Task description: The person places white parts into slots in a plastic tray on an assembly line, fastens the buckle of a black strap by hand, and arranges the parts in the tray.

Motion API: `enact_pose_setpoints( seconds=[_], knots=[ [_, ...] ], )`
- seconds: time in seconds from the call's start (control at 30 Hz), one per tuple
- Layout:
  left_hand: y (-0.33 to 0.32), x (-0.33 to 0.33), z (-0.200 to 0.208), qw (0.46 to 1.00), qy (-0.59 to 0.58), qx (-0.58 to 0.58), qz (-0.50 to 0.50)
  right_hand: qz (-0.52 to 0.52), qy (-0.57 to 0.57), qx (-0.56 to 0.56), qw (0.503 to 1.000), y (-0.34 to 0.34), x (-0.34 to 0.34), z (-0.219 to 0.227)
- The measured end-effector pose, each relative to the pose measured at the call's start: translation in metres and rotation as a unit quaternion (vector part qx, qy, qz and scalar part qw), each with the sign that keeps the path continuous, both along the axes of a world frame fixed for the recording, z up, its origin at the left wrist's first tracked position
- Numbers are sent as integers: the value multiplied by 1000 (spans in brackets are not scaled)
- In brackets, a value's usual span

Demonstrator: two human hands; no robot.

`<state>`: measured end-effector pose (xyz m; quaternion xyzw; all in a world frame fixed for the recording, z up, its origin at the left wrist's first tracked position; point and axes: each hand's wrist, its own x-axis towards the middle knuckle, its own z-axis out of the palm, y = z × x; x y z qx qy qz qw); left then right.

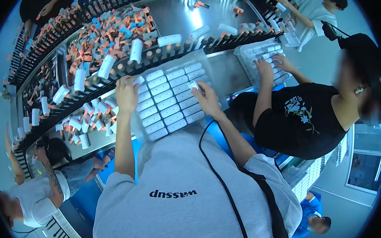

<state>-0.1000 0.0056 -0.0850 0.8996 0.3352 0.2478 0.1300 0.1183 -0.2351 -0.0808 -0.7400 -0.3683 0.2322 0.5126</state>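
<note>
In my tray (208,66) lie white cases (166,104); my right hand (207,99) pinches one; my left hand's (127,96) grip I cannot tell. Beyond the tray, orange parts (103,40) are heaped.

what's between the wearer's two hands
In the head view, closely packed white oblong pieces lie between the left hand and the right hand.

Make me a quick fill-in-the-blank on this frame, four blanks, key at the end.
1. In the plastic tray before the person, the rectangular pieces stand in ____ columns.
2. The person's right hand pinches a small ____ piece.
3. The nearest co-worker on the person's right wears a ____ T-shirt with a floral print.
4. Vivid colours in the heap of small parts are orange and ____.

Missing words: three; white; black; blue.
</note>
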Motion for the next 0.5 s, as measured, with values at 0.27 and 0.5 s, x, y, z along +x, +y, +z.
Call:
enact_pose_setpoints(
  seconds=[0.27, 0.5],
  knots=[
    [-60, 31, -8, 914, -233, -328, -44, -17, 132, 59, 989, 10, 6, -5],
    [-109, 128, 17, 741, -349, -546, -175, -135, 172, 69, 973, 5, 26, 12]
  ],
)
